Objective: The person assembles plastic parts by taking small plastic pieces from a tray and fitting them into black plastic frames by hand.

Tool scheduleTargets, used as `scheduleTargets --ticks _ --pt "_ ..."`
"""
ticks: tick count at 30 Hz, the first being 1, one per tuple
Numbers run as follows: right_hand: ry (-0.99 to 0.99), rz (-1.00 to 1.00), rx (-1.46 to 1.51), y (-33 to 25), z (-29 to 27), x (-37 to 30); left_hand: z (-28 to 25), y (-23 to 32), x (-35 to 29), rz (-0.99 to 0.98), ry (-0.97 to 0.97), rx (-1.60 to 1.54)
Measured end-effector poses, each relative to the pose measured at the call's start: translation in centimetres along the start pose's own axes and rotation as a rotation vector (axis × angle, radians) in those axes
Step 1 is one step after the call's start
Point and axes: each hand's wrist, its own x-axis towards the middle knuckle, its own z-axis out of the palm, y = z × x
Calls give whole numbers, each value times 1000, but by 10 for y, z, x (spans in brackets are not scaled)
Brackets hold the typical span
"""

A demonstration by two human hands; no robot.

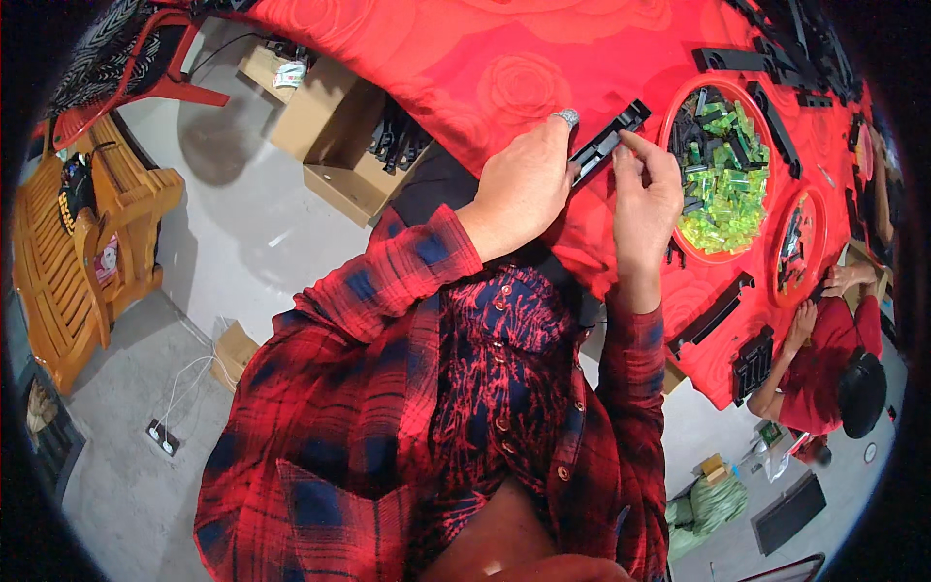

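Observation:
Over the red tablecloth's near edge, my left hand (524, 184) is closed around one end of a long, narrow black plastic part (630, 118). A pale strip shows along the part's inner channel. Something silvery (568, 117) wraps one finger of this hand. My right hand (648, 199) is closed too, its thumb and fingertips pinched together against the part's side. What lies between those fingertips is hidden. Just right of my right hand stands a round red basin (669, 145), heaped with small translucent yellow-green pieces (722, 209) and small black pieces (690, 126).
Several long black parts (732, 60) lie along the table's far right. A smaller red tray (822, 228) holds small pieces. A co-worker in red (824, 359) sits at the right. An open cardboard box (339, 184) with black parts stands left, near a wooden bench (78, 252).

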Motion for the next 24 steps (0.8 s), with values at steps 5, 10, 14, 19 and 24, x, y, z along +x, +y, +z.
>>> scheduleTargets --ticks 5,10,14,19,24 --pt "40 9 -25 -1 -5 -2 -1 4 1 -27 -23 1" --pt "2 -247 -259 -3 -1 -2 8 -2 -4 61 45 20" --pt "-89 -304 -499 -5 2 -1 10 -9 -6 108 62 29" --pt "-147 -211 -483 -5 -1 4 -1 -17 -7 98 -83 -152" --pt "-154 -229 -474 -16 1 4 -4 -27 -8 107 -75 -231"
